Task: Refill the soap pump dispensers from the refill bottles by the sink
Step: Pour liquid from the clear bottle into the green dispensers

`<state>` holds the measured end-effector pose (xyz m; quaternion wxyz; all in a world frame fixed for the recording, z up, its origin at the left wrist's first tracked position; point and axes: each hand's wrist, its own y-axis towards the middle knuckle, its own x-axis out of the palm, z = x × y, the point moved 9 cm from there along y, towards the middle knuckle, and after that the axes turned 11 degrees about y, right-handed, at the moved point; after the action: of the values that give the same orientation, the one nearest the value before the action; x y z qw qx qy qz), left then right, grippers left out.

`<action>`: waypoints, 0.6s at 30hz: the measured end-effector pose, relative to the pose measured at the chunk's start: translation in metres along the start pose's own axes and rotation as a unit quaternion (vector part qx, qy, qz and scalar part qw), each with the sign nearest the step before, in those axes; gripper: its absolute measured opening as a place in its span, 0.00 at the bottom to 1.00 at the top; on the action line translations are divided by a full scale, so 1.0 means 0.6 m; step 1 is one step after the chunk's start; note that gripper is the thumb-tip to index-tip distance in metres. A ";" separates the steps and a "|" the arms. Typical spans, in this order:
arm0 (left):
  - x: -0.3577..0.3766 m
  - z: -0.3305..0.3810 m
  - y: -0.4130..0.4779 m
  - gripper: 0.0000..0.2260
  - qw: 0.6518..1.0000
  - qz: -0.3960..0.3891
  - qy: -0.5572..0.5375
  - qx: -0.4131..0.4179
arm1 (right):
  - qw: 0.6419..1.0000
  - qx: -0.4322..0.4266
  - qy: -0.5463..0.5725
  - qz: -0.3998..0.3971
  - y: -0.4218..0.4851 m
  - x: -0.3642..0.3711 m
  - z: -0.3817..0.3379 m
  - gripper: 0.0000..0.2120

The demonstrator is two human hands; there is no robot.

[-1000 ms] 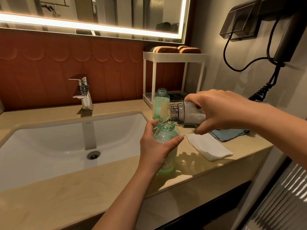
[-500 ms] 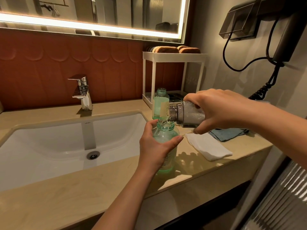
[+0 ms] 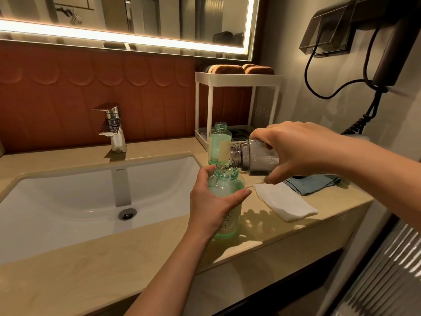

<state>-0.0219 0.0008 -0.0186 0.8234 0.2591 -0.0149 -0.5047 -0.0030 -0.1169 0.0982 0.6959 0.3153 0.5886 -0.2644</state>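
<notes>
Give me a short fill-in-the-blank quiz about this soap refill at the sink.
1. The left hand steadies the upright green plastic bottle on the ____.
2. The right hand tips the clear grey refill bottle over its ____.
3. The folded white cloth lies beside a ____ cloth.

Answers: counter; mouth; blue

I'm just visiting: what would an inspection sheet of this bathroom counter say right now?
Surface: beige counter with white sink, looks dry.
Job's things: grey refill bottle tipped over the open green bottle; second green bottle behind, uncapped.
Clutter: white cloth, blue cloth.
Grippers: left hand steadies the green bottle; right hand holds the refill bottle.
Cables: black coiled cord hangs on the wall.
Surroundings: faucet, white rack, lit mirror.
</notes>
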 end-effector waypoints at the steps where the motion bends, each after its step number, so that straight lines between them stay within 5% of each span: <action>1: 0.000 0.000 0.000 0.31 1.000 -0.003 -0.001 0.001 | 1.000 0.000 0.000 -0.001 0.000 0.000 0.000 0.33; 18: 0.001 -0.006 0.000 0.34 1.000 -0.023 0.016 0.012 | 1.000 0.003 -0.003 -0.005 0.003 0.001 0.002 0.33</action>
<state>-0.0208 0.0019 -0.0221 0.8085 0.2771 -0.0019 -0.5192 -0.0009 -0.1169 0.0978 0.6953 0.3137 0.5870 -0.2711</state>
